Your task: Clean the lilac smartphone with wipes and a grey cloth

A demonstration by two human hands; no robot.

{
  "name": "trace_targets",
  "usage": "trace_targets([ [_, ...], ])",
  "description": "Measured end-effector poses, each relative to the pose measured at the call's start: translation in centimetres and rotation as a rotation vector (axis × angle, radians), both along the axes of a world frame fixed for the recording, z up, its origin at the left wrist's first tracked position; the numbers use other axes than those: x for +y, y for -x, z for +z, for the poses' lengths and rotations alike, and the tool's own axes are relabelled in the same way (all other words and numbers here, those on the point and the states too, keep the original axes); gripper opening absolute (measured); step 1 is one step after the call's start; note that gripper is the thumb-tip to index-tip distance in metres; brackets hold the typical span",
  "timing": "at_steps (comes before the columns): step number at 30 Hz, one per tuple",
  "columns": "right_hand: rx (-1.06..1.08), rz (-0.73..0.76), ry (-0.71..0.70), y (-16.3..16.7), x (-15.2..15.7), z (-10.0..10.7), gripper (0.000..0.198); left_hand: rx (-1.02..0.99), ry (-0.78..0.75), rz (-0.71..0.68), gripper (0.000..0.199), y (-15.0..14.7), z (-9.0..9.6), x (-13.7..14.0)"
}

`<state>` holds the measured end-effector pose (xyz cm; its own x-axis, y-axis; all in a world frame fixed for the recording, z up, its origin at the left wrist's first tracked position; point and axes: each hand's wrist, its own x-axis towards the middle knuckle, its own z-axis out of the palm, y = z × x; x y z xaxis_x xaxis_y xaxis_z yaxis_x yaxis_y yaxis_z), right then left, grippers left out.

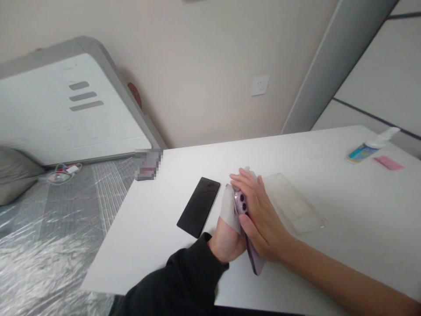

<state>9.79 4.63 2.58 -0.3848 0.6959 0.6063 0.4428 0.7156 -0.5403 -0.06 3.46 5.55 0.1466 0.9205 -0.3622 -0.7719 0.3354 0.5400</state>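
Note:
A light purple phone point(259, 264) with two camera lenses stands on its edge, tilted, between my two hands. My right hand point(256, 210) wraps over its back, fingers along the far end and thumb beside the lenses. On the screen side, my left hand point(226, 245), in a black sleeve, presses a white wipe point(230, 213) against the phone; its fingers are mostly hidden behind the wipe and phone. To the left lies a dark phone point(199, 207), flat on the white table point(144, 245). A clear phone case point(298, 208) rests to the right of my right hand.
At the far right stands a spray bottle point(366, 150) with a blue and yellow label, near a pink flat piece point(389, 163). A blurred-out item point(149, 165) sits at the table's far left corner. Beyond the table are a wall with a socket point(260, 86) and a white panel point(66, 123).

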Motion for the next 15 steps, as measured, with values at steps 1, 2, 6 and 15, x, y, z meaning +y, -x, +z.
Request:
trace_targets([
  [1,0.019,-0.017,0.013,0.0,0.0,0.0,0.047,-0.012,-0.007,-0.024,0.044,-0.1,-0.2,0.0],
  [2,0.037,-0.032,0.026,0.0,0.0,0.0,0.047,-0.027,-0.015,-0.058,0.044,-0.1,-0.4,-0.1],
  [6,0.082,-0.092,0.077,-0.5,0.7,-0.1,0.044,-0.086,-0.075,-0.163,0.046,-0.7,-1.0,-0.2],
  [15,0.138,-0.102,0.179,-2.0,2.4,-0.5,0.046,-0.153,-0.161,-0.246,0.048,-1.4,-0.8,-0.4],
])
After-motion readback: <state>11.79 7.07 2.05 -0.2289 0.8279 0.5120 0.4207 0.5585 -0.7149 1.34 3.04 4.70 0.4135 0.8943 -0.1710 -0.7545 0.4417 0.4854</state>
